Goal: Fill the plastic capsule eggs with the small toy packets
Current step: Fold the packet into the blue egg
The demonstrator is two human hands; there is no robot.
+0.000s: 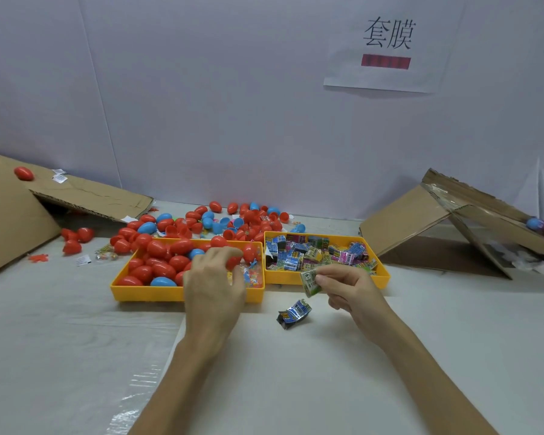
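Our right hand (343, 287) pinches a green packet (310, 282) at its fingertips; left hand (214, 277) curls over red eggs (250, 252), hold undeterminable.

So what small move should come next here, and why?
Probably the left hand lifts a red egg from the left tray: its fingers reach among the eggs, the right hand pinches a green packet, and no egg is clearly held yet.

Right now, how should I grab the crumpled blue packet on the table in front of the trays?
Come from above and pinch the blue packet across its narrow width. It lies alone on the table, slanting up to the right, so both long edges are free.
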